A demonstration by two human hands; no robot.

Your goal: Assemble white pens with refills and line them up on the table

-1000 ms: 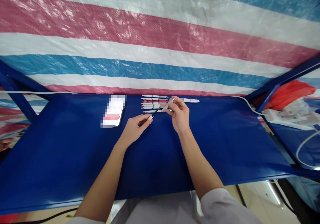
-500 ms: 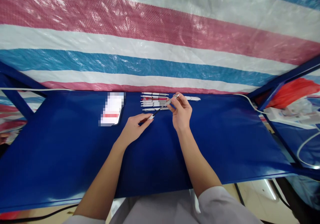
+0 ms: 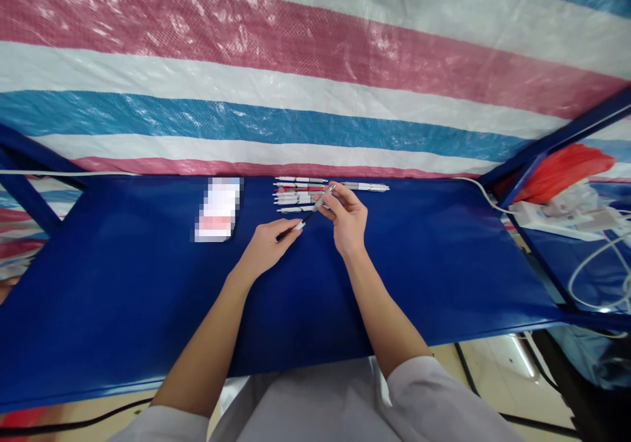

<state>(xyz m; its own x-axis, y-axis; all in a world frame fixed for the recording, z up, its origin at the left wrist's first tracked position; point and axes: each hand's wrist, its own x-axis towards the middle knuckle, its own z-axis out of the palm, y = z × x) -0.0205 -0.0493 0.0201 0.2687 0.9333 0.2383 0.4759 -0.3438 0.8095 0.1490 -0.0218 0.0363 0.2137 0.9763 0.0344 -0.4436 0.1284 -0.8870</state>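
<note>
My left hand pinches the white part of a pen between thumb and fingers. With its fingertips, my right hand grips the grey, silver-tipped part of the same pen, angled up to the right. A thin dark refill shows in the gap between the two parts. Just behind the hands lies a row of white pens, one of them with a red barrel. The fingers of my right hand cover some of their right ends. More pens lie to the right, beyond the right hand.
A phone with a blurred screen lies left of the pens on the blue tabletop. Striped sheeting hangs behind. At the right are a white power strip, cables and a red bag.
My right hand has come left with the grey part, nearer to my left hand. Less of the dark refill shows between the parts. The whole view has shifted slightly.
</note>
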